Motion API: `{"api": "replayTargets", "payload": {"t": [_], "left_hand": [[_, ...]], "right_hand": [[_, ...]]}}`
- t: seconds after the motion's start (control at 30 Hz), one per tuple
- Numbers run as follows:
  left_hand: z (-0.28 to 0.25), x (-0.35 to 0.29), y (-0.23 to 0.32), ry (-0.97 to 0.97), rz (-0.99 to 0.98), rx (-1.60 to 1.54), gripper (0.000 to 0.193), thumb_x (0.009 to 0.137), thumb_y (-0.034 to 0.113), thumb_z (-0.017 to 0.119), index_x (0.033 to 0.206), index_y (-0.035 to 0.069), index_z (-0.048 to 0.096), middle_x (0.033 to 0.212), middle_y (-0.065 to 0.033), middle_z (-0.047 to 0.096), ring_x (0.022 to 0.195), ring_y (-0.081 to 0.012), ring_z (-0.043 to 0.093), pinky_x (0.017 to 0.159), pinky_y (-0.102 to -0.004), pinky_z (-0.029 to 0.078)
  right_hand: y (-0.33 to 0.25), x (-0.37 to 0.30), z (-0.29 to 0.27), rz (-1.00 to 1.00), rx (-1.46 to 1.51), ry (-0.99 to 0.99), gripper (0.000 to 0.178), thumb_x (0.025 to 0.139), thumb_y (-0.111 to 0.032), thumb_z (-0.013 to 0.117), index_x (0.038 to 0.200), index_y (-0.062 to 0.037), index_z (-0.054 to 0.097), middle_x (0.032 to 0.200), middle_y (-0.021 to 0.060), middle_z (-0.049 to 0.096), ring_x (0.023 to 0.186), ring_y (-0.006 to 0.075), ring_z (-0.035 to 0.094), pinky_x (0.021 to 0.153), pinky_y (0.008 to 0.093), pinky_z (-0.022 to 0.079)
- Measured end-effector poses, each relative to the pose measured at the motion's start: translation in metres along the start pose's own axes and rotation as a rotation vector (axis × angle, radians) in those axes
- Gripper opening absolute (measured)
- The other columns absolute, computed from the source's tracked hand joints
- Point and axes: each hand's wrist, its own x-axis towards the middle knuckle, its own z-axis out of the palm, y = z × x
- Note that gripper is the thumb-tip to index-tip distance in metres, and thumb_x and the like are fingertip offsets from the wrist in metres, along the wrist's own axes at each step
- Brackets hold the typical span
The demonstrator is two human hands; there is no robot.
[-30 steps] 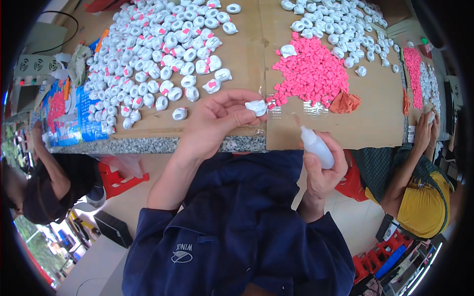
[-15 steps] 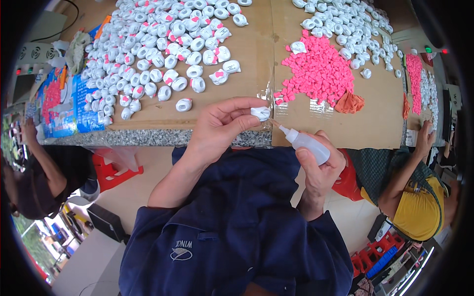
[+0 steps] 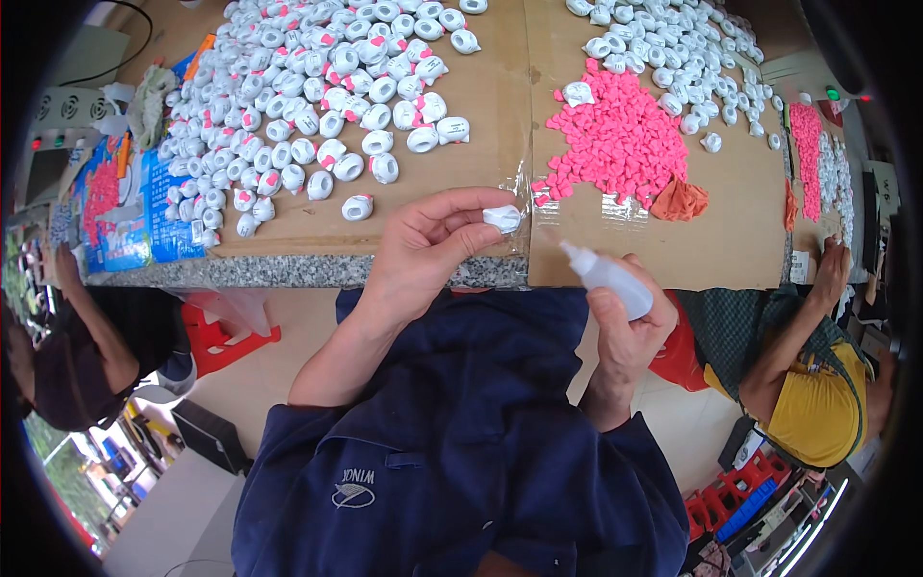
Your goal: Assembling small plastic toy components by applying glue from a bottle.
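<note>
Between thumb and fingertips, my left hand (image 3: 433, 242) pinches a small white plastic piece (image 3: 503, 219) above the table's front edge. My right hand (image 3: 633, 322) is wrapped round a translucent squeeze bottle (image 3: 615, 283), its thin nozzle tilted up and left, apart from the white piece. Beyond my hands lies a heap of small pink bow-shaped pieces (image 3: 620, 135). To the left spread many white head-shaped pieces (image 3: 327, 125), some with a pink bow on them. More white pieces (image 3: 663, 48) lie behind the pink heap.
Cardboard (image 3: 740, 212) covers the granite-edged table (image 3: 365, 270). A crumpled orange cloth (image 3: 681, 200) lies right of the pink heap. Co-workers sit on both sides: a person in a yellow sleeve (image 3: 812, 418) at right, another in dark clothing (image 3: 82, 370) at left.
My right hand has drawn the bottle slightly right and down, so its nozzle is farther from the white piece. My left hand has barely moved and still holds the piece.
</note>
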Motion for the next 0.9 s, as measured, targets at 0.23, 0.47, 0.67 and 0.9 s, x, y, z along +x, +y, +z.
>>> {"api": "replayTargets", "payload": {"t": [0.23, 0.47, 0.67, 0.9], "left_hand": [[0.000, -0.006, -0.001, 0.007, 0.016, 0.035, 0.031, 0.081, -0.005, 0.058, 0.111, -0.006, 0.054, 0.106, -0.0130, 0.060, 0.095, -0.0164, 0.059, 0.084, -0.0291, 0.049], [0.007, -0.010, -0.003, -0.008, -0.051, 0.018, 0.030, 0.081, -0.006, 0.058, 0.111, -0.005, 0.054, 0.099, -0.0090, 0.062, 0.091, -0.0107, 0.059, 0.080, -0.0211, 0.047], [0.007, -0.013, -0.004, -0.011, -0.102, 0.057, 0.029, 0.080, -0.004, 0.060, 0.109, -0.006, 0.055, 0.101, -0.0118, 0.062, 0.090, -0.0145, 0.061, 0.081, -0.0265, 0.049], [0.013, -0.011, -0.009, -0.035, -0.094, 0.047, 0.029, 0.080, -0.004, 0.060, 0.109, -0.005, 0.055, 0.100, -0.0116, 0.062, 0.090, -0.0139, 0.060, 0.081, -0.0254, 0.049]], "right_hand": [[0.008, 0.016, 0.014, 0.035, 0.153, 0.206, 0.036, 0.068, 0.005, 0.068, 0.102, 0.0041, 0.056, 0.095, 0.0098, 0.060, 0.087, 0.0161, 0.056, 0.074, 0.0260, 0.044], [0.023, 0.023, 0.013, -0.136, -0.310, 0.077, 0.033, 0.071, 0.004, 0.068, 0.101, 0.0015, 0.056, 0.098, 0.0057, 0.059, 0.092, 0.0123, 0.052, 0.078, 0.0247, 0.041], [0.025, 0.030, -0.012, -0.140, -0.564, 0.303, 0.016, 0.074, -0.001, 0.066, 0.089, 0.0013, 0.062, 0.083, 0.0068, 0.058, 0.083, 0.0154, 0.052, 0.072, 0.0280, 0.041], [0.026, 0.046, -0.006, -0.173, -0.820, 0.259, 0.008, 0.075, 0.000, 0.065, 0.083, -0.0007, 0.065, 0.078, 0.0072, 0.059, 0.080, 0.0182, 0.052, 0.069, 0.0273, 0.041]]}}
